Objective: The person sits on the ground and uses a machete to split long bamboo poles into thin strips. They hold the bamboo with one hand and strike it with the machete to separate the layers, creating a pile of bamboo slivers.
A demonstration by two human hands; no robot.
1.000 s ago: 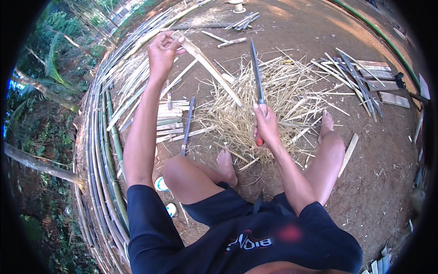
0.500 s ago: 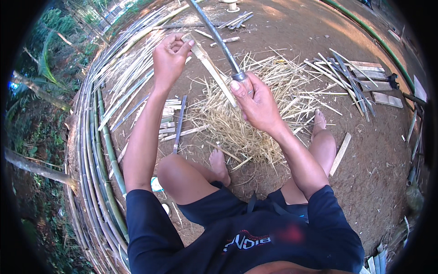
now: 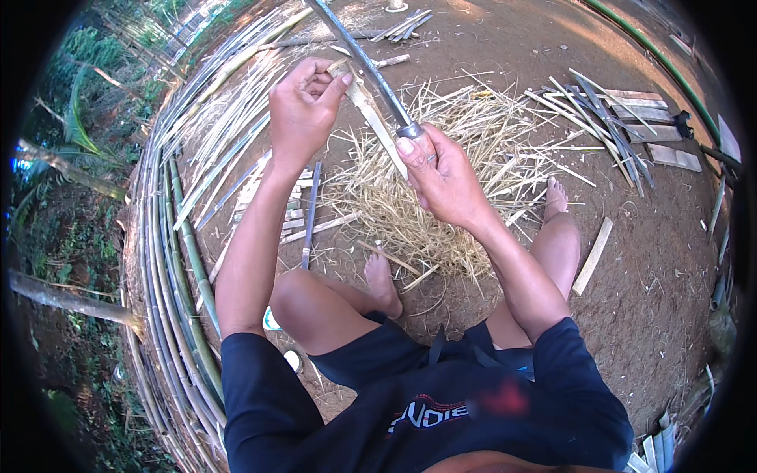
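Note:
My left hand (image 3: 303,106) pinches the upper end of a flat, pale bamboo strip (image 3: 374,117) between thumb and fingers. The strip slants down to the right, its lower end beside my right hand (image 3: 445,175). That hand is wrapped round the handle of a long knife (image 3: 361,60), thumb lying along the grip. The dark, narrow blade points up and to the left, running close alongside the strip; whether the two touch I cannot tell. Below both hands, a heap of bamboo shavings (image 3: 430,213) spreads between my bare feet.
Long bamboo poles (image 3: 167,260) lie along the left, with split strips (image 3: 229,142) beside them. Short bamboo pieces (image 3: 293,213) are stacked near my left knee. More slats (image 3: 643,114) rest at the right. A loose slat (image 3: 593,256) lies beside my right leg.
My left hand has shifted slightly right, bringing the strip nearer the blade. The knife has tilted a little to the left. My right hand keeps nearly the same place.

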